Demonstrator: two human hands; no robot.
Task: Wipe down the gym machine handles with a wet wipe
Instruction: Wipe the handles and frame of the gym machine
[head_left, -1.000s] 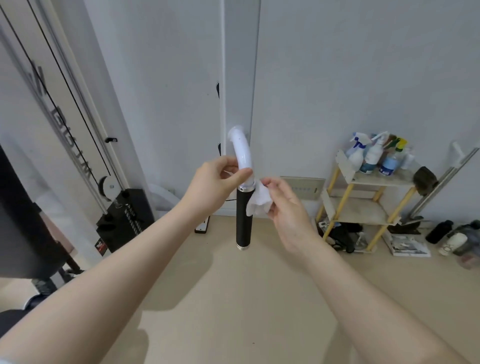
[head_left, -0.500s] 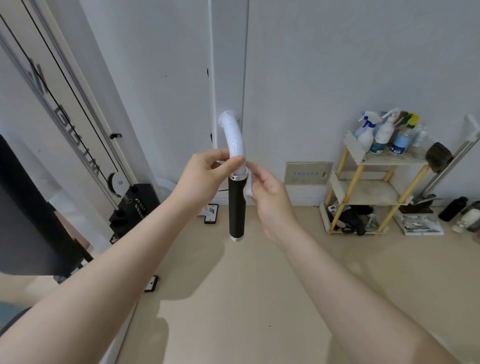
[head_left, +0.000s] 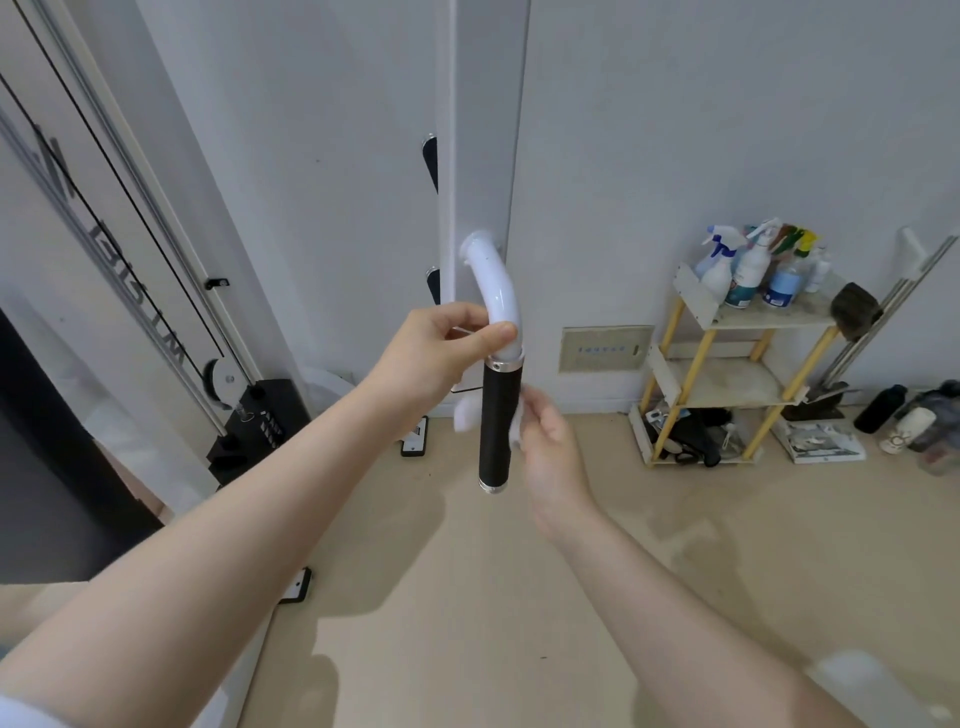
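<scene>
A gym machine handle hangs from the white upright: a curved white tube (head_left: 496, 291) ends in a black grip (head_left: 496, 426) with chrome rings. My left hand (head_left: 436, 353) clasps the white tube just above the upper chrome ring. My right hand (head_left: 548, 449) holds a white wet wipe (head_left: 464, 413) wrapped around the back of the black grip; the wipe shows on both sides of the grip, mid-height.
A white cable machine frame with black cables (head_left: 130, 208) and a pulley (head_left: 221, 379) stands at left. A yellow-legged shelf (head_left: 727, 364) with spray bottles (head_left: 748, 270) is at right, with bottles on the floor beyond it. Beige floor lies below.
My right hand slid down from the top of the black grip to its middle, taking the wipe around the grip. My left hand kept its hold on the white tube.
</scene>
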